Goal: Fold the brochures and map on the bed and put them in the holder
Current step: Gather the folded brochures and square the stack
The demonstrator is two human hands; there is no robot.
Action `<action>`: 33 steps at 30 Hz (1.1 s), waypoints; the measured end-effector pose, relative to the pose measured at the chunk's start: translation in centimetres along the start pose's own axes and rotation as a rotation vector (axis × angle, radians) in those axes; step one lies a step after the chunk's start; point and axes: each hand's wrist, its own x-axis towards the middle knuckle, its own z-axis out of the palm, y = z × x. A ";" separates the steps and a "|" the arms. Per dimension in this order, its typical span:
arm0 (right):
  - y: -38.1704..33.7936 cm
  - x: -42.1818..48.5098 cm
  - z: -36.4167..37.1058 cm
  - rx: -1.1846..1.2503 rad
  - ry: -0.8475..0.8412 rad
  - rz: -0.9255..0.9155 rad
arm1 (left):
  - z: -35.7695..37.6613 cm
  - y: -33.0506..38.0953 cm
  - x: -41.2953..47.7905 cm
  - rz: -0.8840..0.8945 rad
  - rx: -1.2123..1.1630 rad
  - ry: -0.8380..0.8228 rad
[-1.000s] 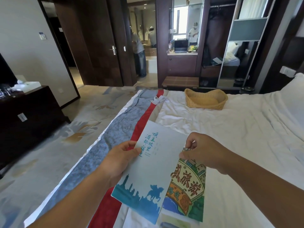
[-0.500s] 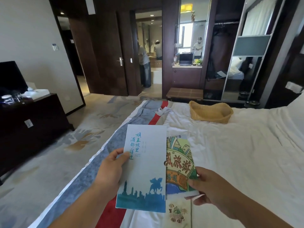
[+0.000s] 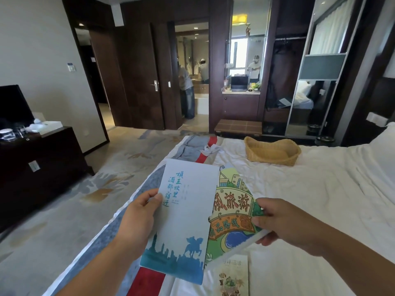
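The pale blue brochure (image 3: 188, 221) is held up above the foot of the bed (image 3: 320, 199), overlapping the left part of the cartoon-printed map (image 3: 233, 212) behind it. The left hand (image 3: 136, 221) pinches the brochure's left edge, thumb on the front. The right hand (image 3: 284, 225) grips the map's right edge, thumb on top and fingers beneath. A small floral brochure (image 3: 233, 274) lies flat on the sheet just below them. Well beyond, the wicker holder (image 3: 271, 150) sits on the bed near the grey-and-red runner (image 3: 188, 148). A dark desk (image 3: 42, 163) stands against the left wall.
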 end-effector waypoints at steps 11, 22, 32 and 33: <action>-2.2 -0.2 -1.9 -0.193 -0.043 0.025 | -0.4 0.9 0.4 0.025 -0.014 -0.049; -2.9 0.4 -0.8 -0.269 -0.134 0.034 | -0.1 1.3 -0.2 -0.030 0.041 -0.262; -3.2 1.7 0.6 0.325 0.172 -0.010 | 0.6 -0.3 -0.1 -0.132 -0.047 -0.211; -3.0 1.6 0.8 0.351 0.137 0.005 | 0.7 -0.4 -0.1 -0.140 -0.074 -0.191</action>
